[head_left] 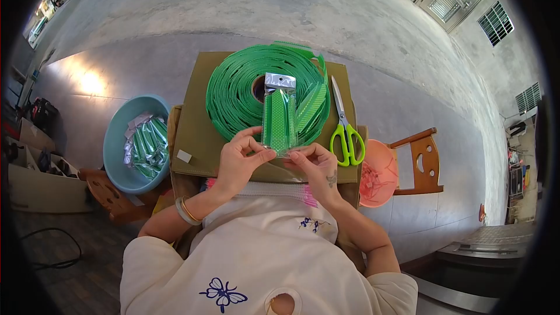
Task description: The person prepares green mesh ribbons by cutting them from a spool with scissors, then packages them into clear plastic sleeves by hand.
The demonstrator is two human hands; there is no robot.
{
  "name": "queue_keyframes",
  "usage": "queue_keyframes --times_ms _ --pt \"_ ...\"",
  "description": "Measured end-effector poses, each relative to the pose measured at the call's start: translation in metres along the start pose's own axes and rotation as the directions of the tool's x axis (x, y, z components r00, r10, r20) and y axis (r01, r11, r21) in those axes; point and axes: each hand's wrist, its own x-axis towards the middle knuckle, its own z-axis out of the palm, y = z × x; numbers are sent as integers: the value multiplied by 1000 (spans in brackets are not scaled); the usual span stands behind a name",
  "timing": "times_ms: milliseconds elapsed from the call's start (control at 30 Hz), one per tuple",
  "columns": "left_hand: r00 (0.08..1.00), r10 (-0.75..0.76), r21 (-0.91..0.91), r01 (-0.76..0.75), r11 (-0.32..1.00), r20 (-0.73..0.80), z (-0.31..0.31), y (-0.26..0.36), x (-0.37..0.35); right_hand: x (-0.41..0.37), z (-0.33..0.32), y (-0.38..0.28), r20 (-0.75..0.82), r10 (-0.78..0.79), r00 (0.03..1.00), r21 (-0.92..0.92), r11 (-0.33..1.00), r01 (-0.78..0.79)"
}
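Between my hands is a clear plastic packet (280, 118) with a silver hanging header and green white-dotted ribbon inside. My left hand (240, 160) pinches its lower left corner, and my right hand (315, 166) pinches the lower right corner. Behind the packet lies a big coil of green ribbon (230, 90), flat on the board, its core partly covered by the packet. A loose ribbon end (312, 105) slants over the coil's right side. Scissors (347, 134) with lime-green handles rest to the right of the coil, blades pointing away from me.
The olive board (195, 122) carries a small white piece (184, 156) near its left front corner. A blue basin (111, 146) with several green packets stands at left. On the right are a pink basin (388, 163) and a wooden chair (426, 163).
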Motion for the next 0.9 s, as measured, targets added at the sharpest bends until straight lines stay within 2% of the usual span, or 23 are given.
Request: queue_keyframes --times_ms 67,167,367,467,767,900 --pt "975 -219 -222 220 950 29 1 3 -1 0 0 -1 6 55 998 -4 998 -55" --pt "933 -359 -411 338 847 28 9 5 -2 1 -4 -1 -22 88 996 -50 995 -89" --pt "912 -411 -436 374 819 10 9 0 -5 3 -4 4 -39 139 989 -8 990 -140" --pt "909 -417 -436 378 816 8 8 -3 -5 3 -3 10 -29 123 992 119 986 -119" --pt "918 -397 -428 358 830 -2 8 -5 -4 -3 0 16 -41 50 998 42 998 -48" --pt "918 -397 -417 359 835 -6 9 -5 -5 -3 0 19 -40 101 994 5 995 -101"
